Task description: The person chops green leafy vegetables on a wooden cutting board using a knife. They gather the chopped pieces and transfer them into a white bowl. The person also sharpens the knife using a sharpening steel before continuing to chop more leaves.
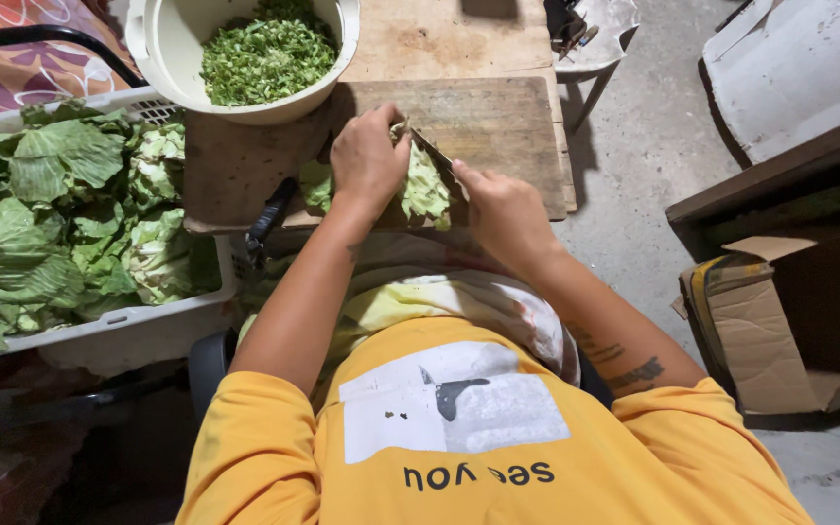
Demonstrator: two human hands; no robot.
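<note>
Item: leaf bundle (427, 187) lying on cutting board (478, 126), long axis running toward person. Left hand (369, 160) pressing it down, fingers curled. Right hand (506, 209) gripping knife (432, 151), blade crossing bundle's far end beside left fingertips.

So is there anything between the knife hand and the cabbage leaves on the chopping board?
Nothing visible does. The right hand holds the knife with its blade already against the cabbage leaves, which the left hand presses onto the wooden chopping board. The bowl of chopped greens sits behind, clear of the blade.
</note>
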